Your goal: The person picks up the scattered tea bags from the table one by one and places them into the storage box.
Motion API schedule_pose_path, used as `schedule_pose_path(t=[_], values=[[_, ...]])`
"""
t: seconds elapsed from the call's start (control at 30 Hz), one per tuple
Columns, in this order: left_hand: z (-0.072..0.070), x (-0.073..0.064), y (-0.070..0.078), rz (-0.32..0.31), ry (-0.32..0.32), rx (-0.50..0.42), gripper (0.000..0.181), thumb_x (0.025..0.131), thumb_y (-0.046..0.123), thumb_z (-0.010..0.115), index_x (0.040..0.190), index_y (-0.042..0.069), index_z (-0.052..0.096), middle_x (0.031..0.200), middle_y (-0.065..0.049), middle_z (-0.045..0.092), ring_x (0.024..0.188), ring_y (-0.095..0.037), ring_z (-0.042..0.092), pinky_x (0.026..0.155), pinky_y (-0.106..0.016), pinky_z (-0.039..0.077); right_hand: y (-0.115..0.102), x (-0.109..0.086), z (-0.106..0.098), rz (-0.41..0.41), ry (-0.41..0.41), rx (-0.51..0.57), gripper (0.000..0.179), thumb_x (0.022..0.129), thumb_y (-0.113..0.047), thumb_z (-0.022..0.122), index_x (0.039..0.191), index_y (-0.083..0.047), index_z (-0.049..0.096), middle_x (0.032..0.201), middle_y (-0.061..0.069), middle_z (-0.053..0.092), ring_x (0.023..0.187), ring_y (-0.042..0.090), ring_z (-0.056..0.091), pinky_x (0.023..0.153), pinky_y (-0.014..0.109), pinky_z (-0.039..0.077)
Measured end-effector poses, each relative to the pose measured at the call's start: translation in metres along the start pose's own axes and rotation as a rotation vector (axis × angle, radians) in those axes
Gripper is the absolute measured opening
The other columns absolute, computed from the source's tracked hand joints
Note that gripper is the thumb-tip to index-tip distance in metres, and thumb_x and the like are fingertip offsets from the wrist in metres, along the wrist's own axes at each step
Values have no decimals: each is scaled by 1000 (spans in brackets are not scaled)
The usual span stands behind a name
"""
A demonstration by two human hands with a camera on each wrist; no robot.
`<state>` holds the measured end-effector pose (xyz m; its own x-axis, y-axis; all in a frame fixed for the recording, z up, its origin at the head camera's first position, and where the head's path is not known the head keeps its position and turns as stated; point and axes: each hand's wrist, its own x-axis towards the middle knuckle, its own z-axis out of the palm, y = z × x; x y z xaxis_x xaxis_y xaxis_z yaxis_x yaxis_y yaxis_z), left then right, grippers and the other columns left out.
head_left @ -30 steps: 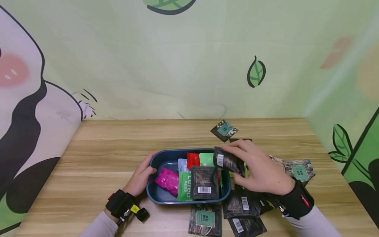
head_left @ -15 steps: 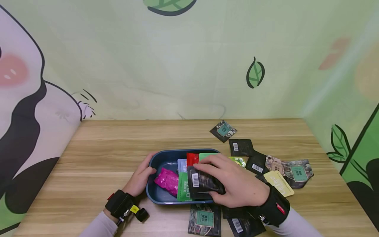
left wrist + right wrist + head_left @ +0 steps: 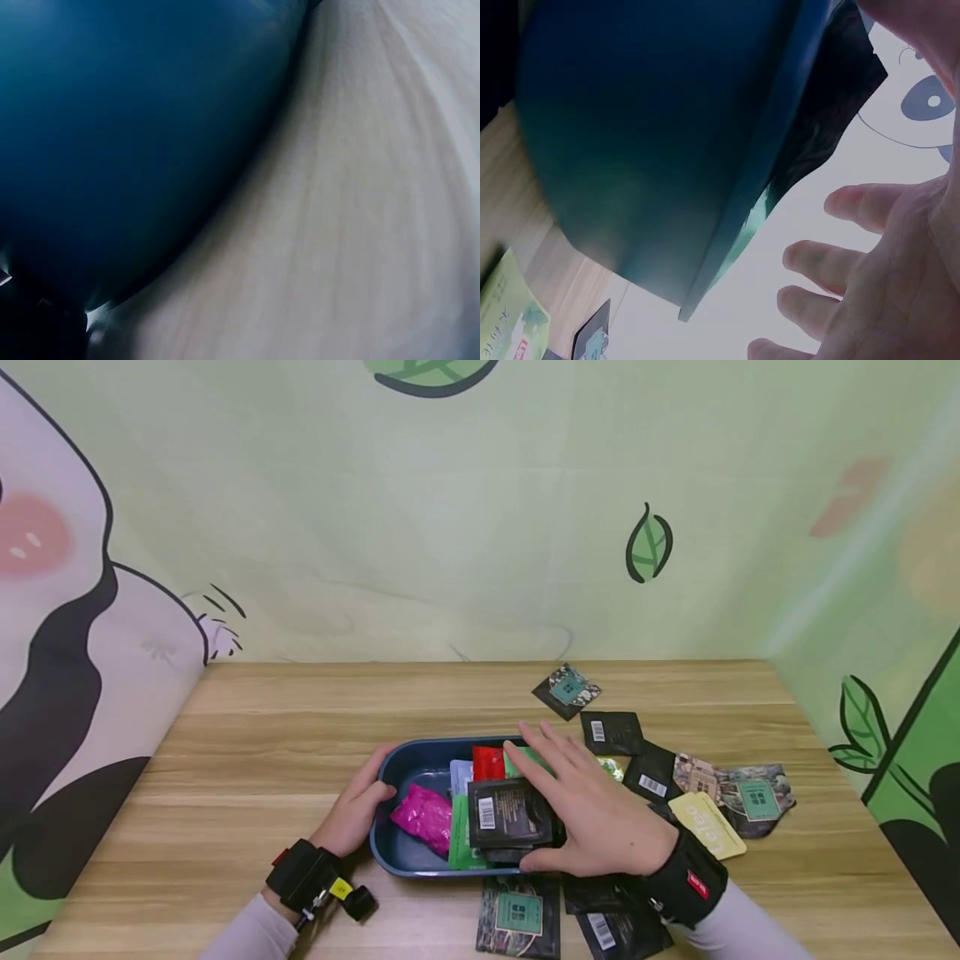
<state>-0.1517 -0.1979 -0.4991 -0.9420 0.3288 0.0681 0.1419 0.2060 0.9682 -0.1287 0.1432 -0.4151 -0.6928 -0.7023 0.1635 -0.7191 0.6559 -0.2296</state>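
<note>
In the head view, my left hand (image 3: 356,810) holds the left end of a dark blue plastic bin (image 3: 408,867), thumb over the rim and fingers along the outside. The bin also fills much of the left wrist view. My right hand (image 3: 592,814) hovers over the bin's right side with spread fingers and nothing in its grasp; the right wrist view shows the bare palm. Just left of it, a black sachet (image 3: 506,814) with a barcode lies on top of another dark one. A pink packet (image 3: 425,818), a red packet (image 3: 488,764) and green packets (image 3: 462,835) share the bin.
Several black sachets (image 3: 611,732) lie scattered right of and in front of the bin. A yellow packet (image 3: 708,825) and a patterned sachet (image 3: 759,802) are farther right. One sachet (image 3: 519,917) lies close to the bin's front. A printed backdrop (image 3: 450,543) stands behind the table.
My right hand carried a black sachet leftward from above the bin's right end, laid it on the other sachet and let go, fingers spreading. My left hand stayed on the bin.
</note>
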Motion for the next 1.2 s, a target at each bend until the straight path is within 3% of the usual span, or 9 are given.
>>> schedule_pose_path(t=[0.2,0.4,0.67,0.93,1.2], values=[[0,0,0,-3,-2,-1,56,93,4,38,148,13,43,148,-7,48,134,-25,45,108,-27,35,8,-1,-1,12,11,-29,119,70,-74,67,162,-17,18,168,1,1,153,27,-1,118,54,11],[1,0,1,3,-2,-5,56,93,4,38,147,14,43,148,-7,48,134,-25,46,107,-27,36,26,-5,-16,45,68,-2,118,71,-75,66,162,-15,20,168,4,6,153,28,3,117,56,12],[0,0,1,8,-6,3,56,93,4,38,147,14,43,148,-7,48,134,-25,45,107,-26,35,71,-12,-27,189,65,17,120,72,-73,66,163,-13,14,167,14,8,151,38,7,115,61,14],[-1,0,-1,12,-5,12,55,93,4,38,147,14,43,148,-7,48,134,-25,45,107,-26,35,107,-16,-12,281,54,-4,112,77,-70,64,161,-8,22,163,23,18,148,45,16,113,63,18],[-1,0,-1,3,-6,9,55,93,4,38,147,14,43,148,-7,48,135,-25,45,107,-26,35,122,-19,3,390,-53,11,103,84,-64,60,160,-6,22,163,24,18,147,48,15,113,62,18]])
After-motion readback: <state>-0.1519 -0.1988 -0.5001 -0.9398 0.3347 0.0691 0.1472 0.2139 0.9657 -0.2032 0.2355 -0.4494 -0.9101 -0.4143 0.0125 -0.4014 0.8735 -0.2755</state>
